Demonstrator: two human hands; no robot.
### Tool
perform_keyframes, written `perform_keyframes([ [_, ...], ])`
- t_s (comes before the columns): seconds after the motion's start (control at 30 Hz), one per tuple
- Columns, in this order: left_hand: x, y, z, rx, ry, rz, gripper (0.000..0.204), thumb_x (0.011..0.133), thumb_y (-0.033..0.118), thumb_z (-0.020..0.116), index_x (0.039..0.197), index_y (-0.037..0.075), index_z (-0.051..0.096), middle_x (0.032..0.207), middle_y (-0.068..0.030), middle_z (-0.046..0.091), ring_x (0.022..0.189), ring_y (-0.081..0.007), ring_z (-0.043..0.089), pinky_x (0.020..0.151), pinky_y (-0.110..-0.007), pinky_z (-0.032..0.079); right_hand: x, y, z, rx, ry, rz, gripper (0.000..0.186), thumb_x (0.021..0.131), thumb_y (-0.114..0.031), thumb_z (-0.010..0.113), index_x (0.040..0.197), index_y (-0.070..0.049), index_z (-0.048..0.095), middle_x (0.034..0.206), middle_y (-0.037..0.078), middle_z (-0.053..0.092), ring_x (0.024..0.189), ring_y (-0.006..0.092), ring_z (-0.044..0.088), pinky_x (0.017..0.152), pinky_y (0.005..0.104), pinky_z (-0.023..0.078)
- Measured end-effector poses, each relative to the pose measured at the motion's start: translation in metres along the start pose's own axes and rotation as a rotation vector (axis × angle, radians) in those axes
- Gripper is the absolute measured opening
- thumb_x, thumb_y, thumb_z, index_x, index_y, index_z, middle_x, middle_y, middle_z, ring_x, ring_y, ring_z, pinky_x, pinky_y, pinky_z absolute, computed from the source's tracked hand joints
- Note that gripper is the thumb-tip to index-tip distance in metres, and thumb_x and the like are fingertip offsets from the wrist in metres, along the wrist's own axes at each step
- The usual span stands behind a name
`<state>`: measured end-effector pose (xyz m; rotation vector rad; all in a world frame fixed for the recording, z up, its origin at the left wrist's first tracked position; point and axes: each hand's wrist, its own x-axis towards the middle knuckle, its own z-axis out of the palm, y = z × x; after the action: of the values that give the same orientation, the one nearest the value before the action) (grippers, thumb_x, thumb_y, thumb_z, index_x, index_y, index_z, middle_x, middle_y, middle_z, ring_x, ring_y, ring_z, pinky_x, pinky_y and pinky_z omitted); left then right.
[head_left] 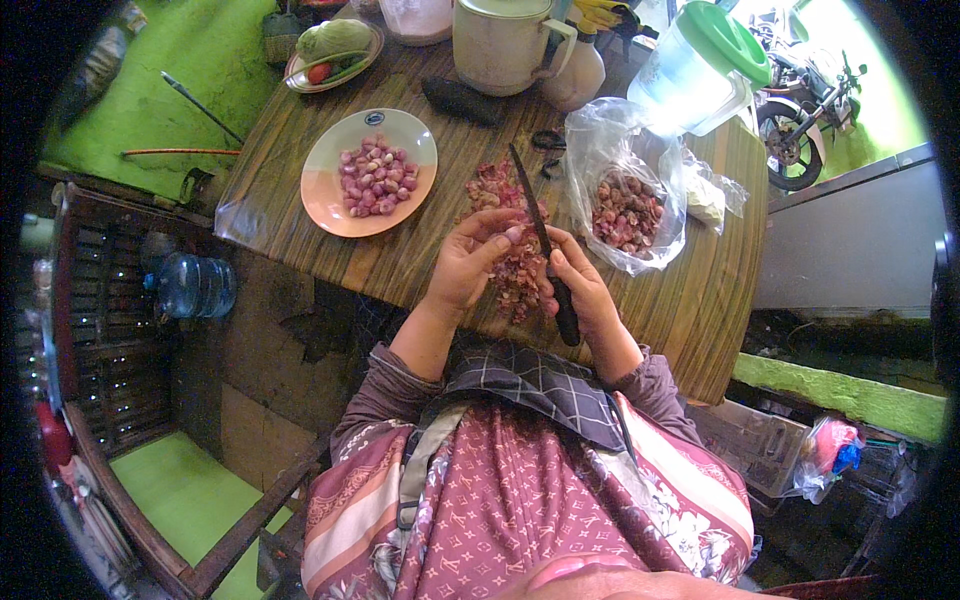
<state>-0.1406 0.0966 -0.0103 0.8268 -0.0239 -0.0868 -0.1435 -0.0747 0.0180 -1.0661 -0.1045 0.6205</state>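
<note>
My left hand (467,262) pinches a small pale purple shallot (515,233) between thumb and fingers. My right hand (578,280) grips a black-handled knife (540,220), its dark blade pointing away from me beside the shallot. A loose heap of reddish papery peels (515,275) lies on the wood-patterned table (680,310) beneath and around my hands. Left of them, a white and peach plate (325,205) holds several peeled shallots (378,175). Right of them, an open clear plastic bag (660,255) holds several unpeeled shallots (625,215).
Along the back are a plate of vegetables (325,50), a dark elongated object (460,100), a lidded jug (500,50), black scissors (548,150), a green-lidded container (700,70) and a small bag (710,200). Beyond are a motorbike (790,130), a water jug (195,285) and a wooden chair (180,560).
</note>
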Motion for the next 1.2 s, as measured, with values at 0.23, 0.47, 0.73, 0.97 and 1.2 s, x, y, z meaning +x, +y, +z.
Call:
perform_keyframes([
  [0.23, 0.003, -0.006, -0.011, 0.017, -0.038, -0.011, 0.023, 0.083, -0.002, 0.054, 0.106, 0.0, 0.052, 0.103, -0.014, 0.059, 0.094, -0.0235, 0.06, 0.083, -0.035, 0.05, -0.002, 0.0, -0.001, -0.046, -0.001, -0.031, 0.046, 0.091, -0.031, 0.045, 0.129, -0.008, 0.033, 0.063, 0.001, 0.047, 0.048, 0.008, 0.043, 0.044, 0.0187, 0.034],
  [0.47, 0.001, -0.004, -0.005, -0.018, 0.058, -0.033, 0.02, 0.08, -0.003, 0.059, 0.099, 0.002, 0.055, 0.097, -0.0075, 0.06, 0.089, -0.0146, 0.059, 0.08, -0.026, 0.048, -0.002, -0.001, -0.003, -0.008, 0.086, 0.001, 0.045, 0.092, -0.03, 0.045, 0.129, -0.009, 0.032, 0.062, 0.003, 0.045, 0.043, 0.0092, 0.042, 0.041, 0.019, 0.035],
  [0.73, 0.001, -0.006, -0.005, 0.221, 0.051, 0.068, 0.017, 0.079, -0.002, 0.061, 0.094, 0.002, 0.057, 0.089, -0.0081, 0.063, 0.083, -0.0162, 0.061, 0.074, -0.029, 0.051, -0.004, -0.001, -0.003, -0.151, -0.114, 0.002, 0.054, 0.092, -0.035, 0.044, 0.136, -0.009, 0.026, 0.062, 0.0, 0.044, 0.051, 0.0073, 0.043, 0.045, 0.0177, 0.035],
  [0.97, 0.0, -0.007, -0.002, 0.311, 0.038, 0.138, 0.019, 0.077, -0.002, 0.063, 0.096, 0.002, 0.057, 0.091, -0.0073, 0.063, 0.083, -0.0151, 0.061, 0.075, -0.028, 0.05, -0.003, 0.003, 0.002, -0.142, -0.071, -0.019, 0.046, 0.092, -0.033, 0.043, 0.132, -0.011, 0.032, 0.064, 0.0, 0.044, 0.052, 0.0077, 0.043, 0.046, 0.0192, 0.036],
  [1.2, -0.003, -0.004, 0.001, 0.132, 0.058, 0.047, 0.018, 0.081, -0.002, 0.057, 0.099, 0.001, 0.056, 0.096, -0.0088, 0.061, 0.089, -0.0162, 0.06, 0.078, -0.029, 0.05, -0.004, 0.003, 0.001, -0.077, -0.011, 0.007, 0.046, 0.092, -0.032, 0.044, 0.131, -0.012, 0.032, 0.064, 0.001, 0.045, 0.05, 0.008, 0.043, 0.046, 0.0189, 0.036],
])
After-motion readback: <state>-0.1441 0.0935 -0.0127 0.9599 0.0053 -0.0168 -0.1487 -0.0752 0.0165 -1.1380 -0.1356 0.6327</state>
